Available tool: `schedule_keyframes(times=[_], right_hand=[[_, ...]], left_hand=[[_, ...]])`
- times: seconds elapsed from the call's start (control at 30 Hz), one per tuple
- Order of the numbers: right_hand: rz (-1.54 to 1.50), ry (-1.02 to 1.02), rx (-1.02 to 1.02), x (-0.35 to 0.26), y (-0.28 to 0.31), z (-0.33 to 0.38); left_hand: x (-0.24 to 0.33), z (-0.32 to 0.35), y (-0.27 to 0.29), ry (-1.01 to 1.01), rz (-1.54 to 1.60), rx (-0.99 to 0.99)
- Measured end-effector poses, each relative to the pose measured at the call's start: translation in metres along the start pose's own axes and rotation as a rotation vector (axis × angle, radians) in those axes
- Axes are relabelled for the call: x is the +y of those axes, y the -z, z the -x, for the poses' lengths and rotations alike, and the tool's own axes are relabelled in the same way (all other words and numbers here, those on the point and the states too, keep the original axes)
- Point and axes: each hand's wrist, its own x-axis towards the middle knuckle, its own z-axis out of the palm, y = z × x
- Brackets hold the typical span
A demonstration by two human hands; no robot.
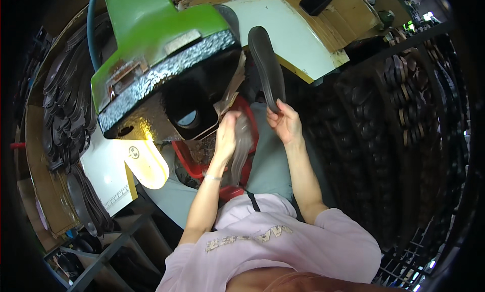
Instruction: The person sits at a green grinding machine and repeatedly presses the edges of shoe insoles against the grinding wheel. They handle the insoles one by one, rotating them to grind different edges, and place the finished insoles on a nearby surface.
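Observation:
My right hand (286, 121) pinches the lower end of a dark shoe sole (266, 64), which stands upright above the fingers and tilts slightly left. Beside the green machine's edge, my left hand (227, 135) is closed, with a blurred, greyish translucent strip (241, 148) hanging down next to it, seemingly from its fingers. The large green machine (166, 49) rises just left of that hand. Below both hands, a red bin (252, 123) stands between my knees, and brownish scraps show inside.
Stacks of dark soles (68, 105) fill a cardboard box at the left. Rows of dark soles (374, 120) hang or lie at the right. A white tabletop (283, 27) carries a dark phone-like object (317, 1) near its far side. A lit pale rounded plate (146, 163) juts below the machine.

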Motion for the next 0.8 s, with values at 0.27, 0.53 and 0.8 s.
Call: schedule_keyframes(times=[0.27, 0.53, 0.8], right_hand=[[0.182, 0.12, -0.235, -0.001, 0.016, 0.016], [0.174, 0.099, 0.097, 0.007, 0.007, -0.011], [0.392, 0.299, 0.175, -0.048, -0.011, -0.177]], left_hand=[[0.038, -0.049, -0.022, -0.094, 0.017, -0.299], [0.031, -0.043, -0.004, -0.069, 0.106, -0.163], [-0.021, 0.026, 0.008, 0.134, 0.222, 0.444]])
